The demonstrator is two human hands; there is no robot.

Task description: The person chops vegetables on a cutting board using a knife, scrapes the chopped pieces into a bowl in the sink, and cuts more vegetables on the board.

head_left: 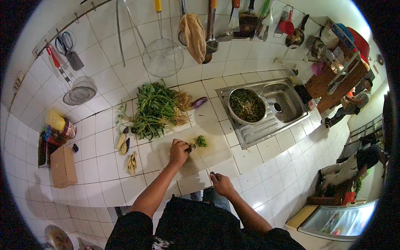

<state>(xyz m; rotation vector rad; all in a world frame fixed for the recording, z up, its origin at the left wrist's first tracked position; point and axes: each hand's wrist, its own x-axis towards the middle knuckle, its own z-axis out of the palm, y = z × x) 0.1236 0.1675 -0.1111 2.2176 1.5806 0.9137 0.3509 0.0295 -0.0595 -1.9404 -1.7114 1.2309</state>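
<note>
My left hand (pixel 179 152) is closed over the white cutting board (pixel 216 152), with a small dark piece at its fingertips, too small to name. Just right of those fingers lies a little heap of chopped greens (pixel 201 141). My right hand (pixel 223 184) is a fist near the counter's front edge, around something whose dark end shows at the top; the rest is hidden. Beyond the board sits a big pile of leafy greens (pixel 155 109) with roots (pixel 181 109). A purple eggplant (pixel 199 102) lies beside the roots. Cut eggplant pieces (pixel 124 141) and pale strips (pixel 132 163) rest to the left.
A steel sink (pixel 283 102) is at the right, with a pot (pixel 248 106) of chopped greens on its drainboard. Strainers (pixel 163 58) and ladles (pixel 211 45) hang on the tiled wall. A cardboard box (pixel 63 166) stands far left. Two people (pixel 352 166) are at the far right.
</note>
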